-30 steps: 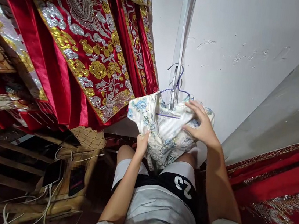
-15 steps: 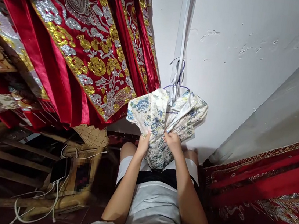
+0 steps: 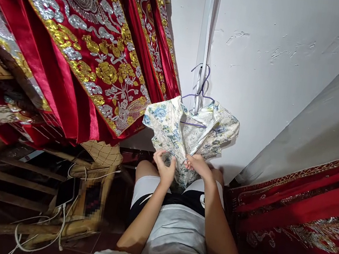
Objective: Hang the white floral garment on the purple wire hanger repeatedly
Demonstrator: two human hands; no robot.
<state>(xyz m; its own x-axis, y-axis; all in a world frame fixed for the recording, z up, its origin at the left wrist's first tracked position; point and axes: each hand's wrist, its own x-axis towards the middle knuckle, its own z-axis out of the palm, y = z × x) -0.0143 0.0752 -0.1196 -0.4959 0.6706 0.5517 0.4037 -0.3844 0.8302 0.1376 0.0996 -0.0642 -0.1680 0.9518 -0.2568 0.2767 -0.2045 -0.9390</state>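
Observation:
A short-sleeved floral garment [image 3: 165, 122], cream with blue and yellow flowers, hangs on a purple wire hanger [image 3: 201, 90] in front of me. Its neckline gapes, showing the inner back. My right hand [image 3: 195, 165] pinches the front edge at the bottom of the neckline. Beside it on the left, my left hand [image 3: 164, 168] has its fingers spread and curved at the garment's front, gripping nothing that I can see. The lower part of the garment drops between my knees, partly hidden by my hands.
Red cloth with gold and silver embroidery [image 3: 108, 72] hangs at the left. More red embroidered fabric [image 3: 300, 204] is at the right. A white wall [image 3: 259, 72] stands behind the hanger. On a bamboo chair [image 3: 79, 228] at lower left lie a phone [image 3: 65, 192] and white cables [image 3: 62, 229].
My left hand has let go of the garment's left side and moved a little right, its fingers opening. The neckline gapes wider. My right hand keeps its pinch, slightly lower.

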